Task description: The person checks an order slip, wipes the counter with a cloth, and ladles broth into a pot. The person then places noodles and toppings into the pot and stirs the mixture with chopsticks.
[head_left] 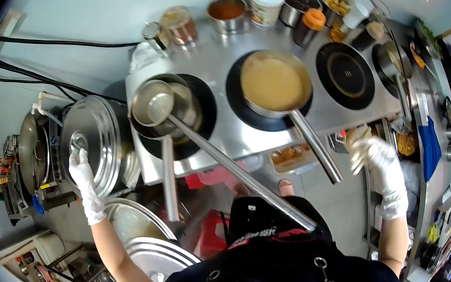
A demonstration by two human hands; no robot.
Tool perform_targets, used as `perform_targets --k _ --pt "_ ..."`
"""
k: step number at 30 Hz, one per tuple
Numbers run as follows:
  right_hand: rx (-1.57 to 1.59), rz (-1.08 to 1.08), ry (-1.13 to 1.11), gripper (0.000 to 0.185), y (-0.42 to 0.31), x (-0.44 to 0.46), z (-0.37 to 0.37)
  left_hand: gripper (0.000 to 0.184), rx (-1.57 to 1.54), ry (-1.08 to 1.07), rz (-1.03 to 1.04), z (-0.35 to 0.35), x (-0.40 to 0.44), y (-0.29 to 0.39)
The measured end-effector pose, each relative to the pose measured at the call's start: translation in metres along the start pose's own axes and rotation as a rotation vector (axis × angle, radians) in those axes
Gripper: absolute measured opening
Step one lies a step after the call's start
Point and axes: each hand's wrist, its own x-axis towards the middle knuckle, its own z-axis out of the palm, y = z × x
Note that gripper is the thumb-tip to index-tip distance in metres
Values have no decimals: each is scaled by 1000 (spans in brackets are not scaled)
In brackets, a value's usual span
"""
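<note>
My left hand (82, 178), in a white glove, has its fingers closed on the handle of a large round metal lid (76, 143) at the left. My right hand (378, 162), gloved too, is raised to the right of the stove; its fingers are curled and blurred, and what they hold, if anything, is unclear. Between my hands, a pan of tan liquid (275, 81) sits on a round black burner, its handle pointing down right. A small saucepan (168, 162) and a long-handled ladle (233, 168) rest at the left burner.
Along the wall stand a pot of red sauce (226, 11), a white-lidded tub (266, 5) and an orange-capped bottle (311, 26). More metal lids (159, 261) lie at the lower left. A blue cloth (429, 148) hangs at the right counter. Black cables (66, 43) cross the wall.
</note>
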Motion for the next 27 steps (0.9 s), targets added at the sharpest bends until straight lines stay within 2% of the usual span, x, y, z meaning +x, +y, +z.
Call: perform_targets --k 1,3,5,6,8,9,10,11,12,14,16,17,18,21,25,27 --pt "59 -22 86 34 13 -3 -28 33 -155 -51 65 -4 -27 22" --pt "140 -23 224 26 60 4 -79 28 -158 -137 123 -19 -95 77" --pt "145 77 224 20 148 22 -131 24 -225 -239 98 -20 -164 114" --pt "174 154 222 17 192 33 -144 23 -96 -307 34 -25 -208 158" --pt "162 351 40 11 255 42 -123 33 -273 -459 -58 -8 -271 160" --pt "182 454 -33 10 285 46 -104 40 -361 -546 -127 3 -304 175" --pt "214 446 -106 13 312 47 -77 52 -566 -674 -308 17 -331 182" --pt "114 393 -225 22 338 55 -54 68 -877 -783 -558 37 -348 177" --pt "519 461 -295 35 391 69 -28 82 -1202 -935 -719 54 -364 175" --pt "431 450 -279 40 412 86 18 90 -1544 -912 -882 65 -387 215" --pt "389 428 -210 45 422 99 49 87 -1826 -717 -932 67 -392 242" --pt "310 343 -109 43 368 89 53 81 -1939 -699 -882 62 -392 242" --pt "233 256 -5 41 328 82 57 75 -2047 -581 -954 52 -394 254" --pt "264 200 114 31 357 104 74 71 -1978 -578 -815 34 -391 217" --pt "245 37 242 29 418 129 90 63 -2038 -576 -699 13 -398 152" --pt "246 57 241 32 430 133 95 61 -1944 -465 -788 6 -410 140"
